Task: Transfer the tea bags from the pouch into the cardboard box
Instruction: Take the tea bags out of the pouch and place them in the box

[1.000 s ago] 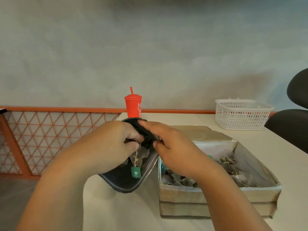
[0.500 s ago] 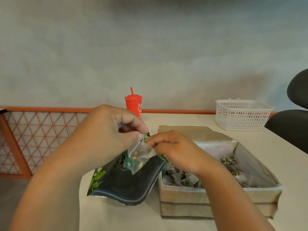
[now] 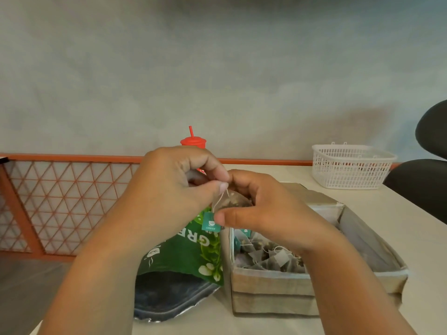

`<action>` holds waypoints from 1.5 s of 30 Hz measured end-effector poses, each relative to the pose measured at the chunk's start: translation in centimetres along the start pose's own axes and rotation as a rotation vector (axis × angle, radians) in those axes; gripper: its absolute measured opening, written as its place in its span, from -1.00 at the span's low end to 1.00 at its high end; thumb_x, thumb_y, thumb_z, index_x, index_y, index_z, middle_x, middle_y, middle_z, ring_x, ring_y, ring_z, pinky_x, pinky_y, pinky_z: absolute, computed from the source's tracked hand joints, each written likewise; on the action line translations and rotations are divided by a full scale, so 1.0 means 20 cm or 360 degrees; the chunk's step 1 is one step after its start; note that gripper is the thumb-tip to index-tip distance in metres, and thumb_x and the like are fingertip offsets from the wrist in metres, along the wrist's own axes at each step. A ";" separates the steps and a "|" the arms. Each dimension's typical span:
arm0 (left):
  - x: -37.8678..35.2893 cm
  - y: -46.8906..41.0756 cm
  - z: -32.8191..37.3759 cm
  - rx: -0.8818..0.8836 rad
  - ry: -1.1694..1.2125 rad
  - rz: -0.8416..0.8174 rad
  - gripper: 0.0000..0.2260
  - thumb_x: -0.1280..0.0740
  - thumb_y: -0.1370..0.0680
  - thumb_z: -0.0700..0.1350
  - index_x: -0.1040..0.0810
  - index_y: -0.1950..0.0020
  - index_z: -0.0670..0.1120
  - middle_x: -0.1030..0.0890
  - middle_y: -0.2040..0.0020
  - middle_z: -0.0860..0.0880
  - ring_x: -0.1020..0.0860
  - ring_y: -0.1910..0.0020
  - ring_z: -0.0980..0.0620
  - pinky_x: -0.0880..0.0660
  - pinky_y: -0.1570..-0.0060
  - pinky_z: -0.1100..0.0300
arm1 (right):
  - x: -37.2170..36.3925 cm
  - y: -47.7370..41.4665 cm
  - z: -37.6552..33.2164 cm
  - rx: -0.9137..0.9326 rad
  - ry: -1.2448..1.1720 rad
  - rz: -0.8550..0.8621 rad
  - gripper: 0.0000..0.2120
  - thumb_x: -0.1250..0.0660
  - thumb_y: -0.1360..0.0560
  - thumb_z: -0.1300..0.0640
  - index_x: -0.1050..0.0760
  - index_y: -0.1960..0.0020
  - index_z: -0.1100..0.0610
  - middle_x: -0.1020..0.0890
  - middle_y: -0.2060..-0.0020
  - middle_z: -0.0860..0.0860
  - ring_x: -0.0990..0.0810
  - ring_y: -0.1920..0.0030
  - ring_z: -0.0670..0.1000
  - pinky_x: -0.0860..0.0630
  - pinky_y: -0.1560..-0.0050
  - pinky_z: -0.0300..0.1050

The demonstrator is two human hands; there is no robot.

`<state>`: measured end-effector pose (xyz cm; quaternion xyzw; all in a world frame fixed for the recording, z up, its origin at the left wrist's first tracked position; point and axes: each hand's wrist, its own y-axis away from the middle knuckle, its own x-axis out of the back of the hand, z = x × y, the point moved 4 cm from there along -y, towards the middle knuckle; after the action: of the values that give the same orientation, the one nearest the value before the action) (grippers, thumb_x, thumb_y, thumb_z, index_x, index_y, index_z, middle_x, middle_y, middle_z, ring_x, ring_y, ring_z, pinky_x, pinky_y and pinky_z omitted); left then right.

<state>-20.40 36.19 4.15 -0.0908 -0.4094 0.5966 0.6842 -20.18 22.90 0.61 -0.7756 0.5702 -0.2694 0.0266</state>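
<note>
A green tea pouch [image 3: 186, 252] lies on the table just left of the open cardboard box [image 3: 273, 284], its dark open mouth facing me. Several tea bags [image 3: 266, 256] lie inside the box's left end. Both hands hold one translucent tea bag [image 3: 229, 200] above the gap between pouch and box. My left hand [image 3: 169, 197] pinches the bag's top corner and string. My right hand [image 3: 261, 209] grips the bag's lower side, its thumb beside the teal paper tag [image 3: 210, 222] that hangs under the bag.
A red lidded cup with a straw [image 3: 193, 141] stands behind my hands. A white plastic basket [image 3: 350, 166] sits at the table's back right. A black chair [image 3: 425, 170] is at the right edge. An orange lattice railing [image 3: 65, 201] runs along the left.
The tea bag has come out of the pouch and risen, now held between both hands. The pouch has dropped flat onto the table, showing its green printed side.
</note>
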 end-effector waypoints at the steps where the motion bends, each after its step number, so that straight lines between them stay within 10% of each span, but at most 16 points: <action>1: 0.00 0.00 0.00 0.0000 -0.0014 -0.0007 -0.84 -0.47 -0.35 -0.23 -0.62 0.31 0.03 -0.64 0.37 0.11 -0.59 0.41 0.22 -0.46 0.38 0.45 | 0.00 0.00 0.00 -0.0002 0.0025 0.0011 -0.73 -0.43 -0.38 0.28 -0.57 -0.05 0.07 -0.63 0.21 0.00 -0.57 0.22 -0.10 -0.55 0.08 -0.08; 13: -0.05 0.04 -0.16 0.0608 -0.0627 -0.0899 -0.55 -0.51 -0.30 0.06 -0.35 -0.04 0.30 -0.32 0.13 0.41 -0.39 0.17 0.36 -0.27 0.27 0.47 | 0.21 0.07 -0.01 -0.0082 0.0154 0.0408 -0.86 -0.40 -0.39 0.26 -0.60 0.23 0.03 -0.61 0.39 -0.09 -0.52 0.35 -0.17 -0.49 0.32 -0.31; 19: -0.07 0.07 -0.31 0.0839 -0.1032 -0.1213 -0.06 -0.58 -0.20 0.03 -0.11 -0.44 0.23 -0.16 -0.42 0.17 -0.25 -0.34 0.04 -0.33 -0.27 0.10 | 0.30 0.10 0.03 -0.0173 0.0391 0.0439 -0.88 -0.41 -0.40 0.23 -0.61 0.26 0.04 -0.64 0.39 -0.11 -0.56 0.36 -0.19 -0.52 0.21 -0.32; 24: -0.11 0.08 -0.37 0.0899 -0.1308 -0.1400 0.05 -0.57 -0.22 0.02 0.06 -0.49 0.20 0.04 -0.51 0.13 -0.05 -0.47 -0.05 -0.21 -0.39 -0.03 | 0.31 0.10 0.11 -0.0406 0.0734 0.0378 -0.89 -0.39 -0.42 0.17 -0.61 0.27 0.02 -0.66 0.36 -0.10 -0.63 0.25 -0.12 -0.52 0.13 -0.20; 36: -0.13 0.09 -0.40 0.0893 -0.1318 -0.1494 0.01 -0.53 -0.30 -0.09 0.11 -0.50 0.20 0.03 -0.50 0.15 -0.12 -0.45 -0.03 -0.29 -0.32 0.07 | 0.09 0.01 0.34 -0.0819 0.1058 -0.0208 -0.64 -0.22 -0.55 0.10 -0.39 -0.34 0.03 -0.48 -0.28 -0.01 -0.49 -0.18 0.01 -0.37 -0.07 -0.23; 45: -0.11 0.04 -0.39 0.0720 -0.1266 -0.1044 -0.25 -0.40 -0.37 -0.24 -0.15 -0.47 0.11 -0.22 -0.39 0.07 -0.33 -0.30 0.00 -0.39 -0.17 0.20 | 0.16 0.02 0.27 -0.0705 0.0983 -0.0003 -0.69 -0.22 -0.54 0.09 -0.44 -0.28 0.03 -0.49 -0.24 -0.02 -0.49 -0.15 0.00 -0.38 -0.12 -0.16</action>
<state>-15.57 37.31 -2.37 0.4222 -0.5046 0.4138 0.6292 -17.36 18.37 -2.91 -0.6454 0.5950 -0.3609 -0.3150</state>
